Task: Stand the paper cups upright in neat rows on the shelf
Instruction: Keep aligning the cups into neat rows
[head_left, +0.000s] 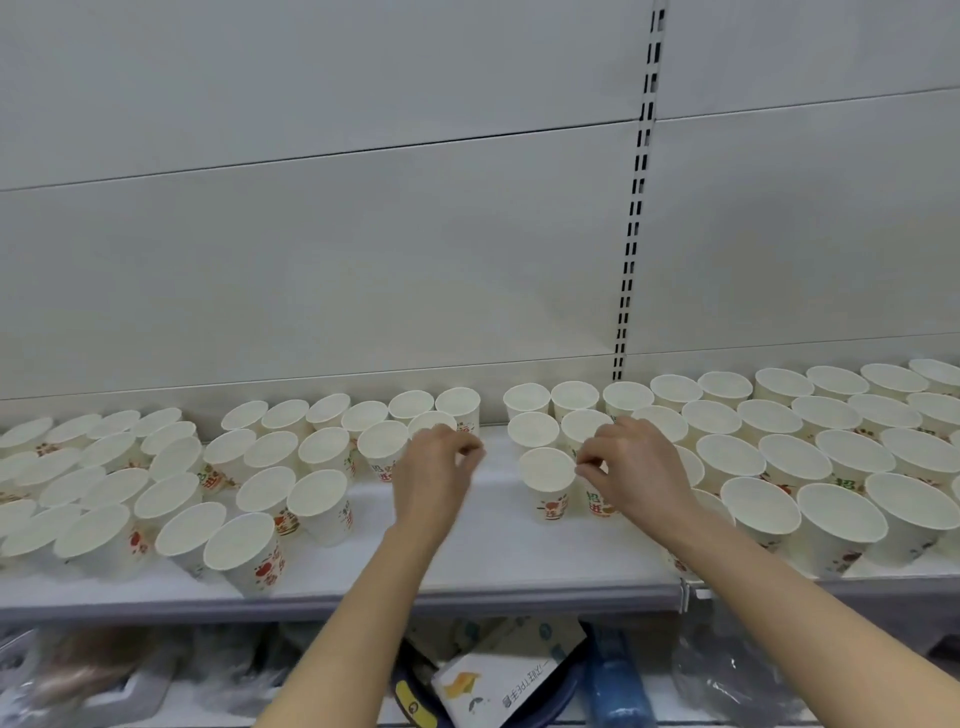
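- Cups (545, 480) on the shelf carry red, green and orange printed Chinese characters; on one just left of the left hand, "招" sits above "进" (383, 473).
- A cup under the right hand shows "招" over "进" (601, 501) too.
- At far right, a green "招" (844, 482) is readable on another cup.
- Below the shelf, a white pack (498, 691) bears upside-down Chinese print, too blurred to make out.
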